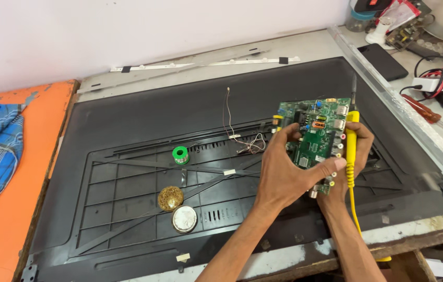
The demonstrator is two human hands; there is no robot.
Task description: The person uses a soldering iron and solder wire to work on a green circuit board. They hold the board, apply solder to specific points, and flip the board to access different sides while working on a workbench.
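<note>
Head view: a large black television back panel (179,115) covers the desk (294,44). Toward the panel's right edge, the left hand (284,172) has its fingers clamped on a green circuit board (315,138), held above the panel. The right hand (359,151), behind the board, grips a yellow soldering iron (351,151). Near the panel's middle lie 1 green solder spool (180,154) and 2 round tins (177,209).

two bare forearms, no sleeves, unadorned
</note>
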